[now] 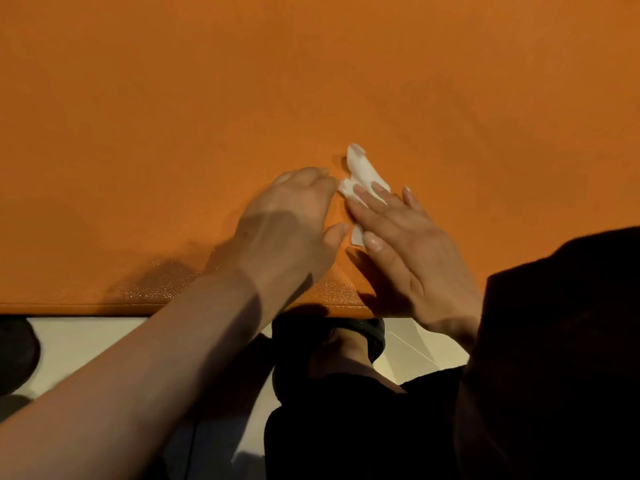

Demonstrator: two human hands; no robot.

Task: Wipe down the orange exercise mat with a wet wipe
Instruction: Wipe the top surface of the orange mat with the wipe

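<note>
The orange exercise mat (pixel 173 116) fills the upper two thirds of the view, and its front edge runs across near my wrists. A crumpled white wet wipe (pixel 360 168) lies on it near the middle. My right hand (pixel 398 244) lies flat with straight fingers pressing on the wipe's near part. My left hand (pixel 287 220) sits just left of the wipe, its fingers curled down at the wipe's left edge and its thumb near the lower corner. Its fingertips are hidden, so I cannot tell whether it pinches the wipe.
Below the mat's front edge is a pale floor (pixel 86 341). My dark-clothed legs (pixel 346 427) and a dark sleeve (pixel 554 341) fill the lower right. A dark rounded object (pixel 17 355) sits at the left edge.
</note>
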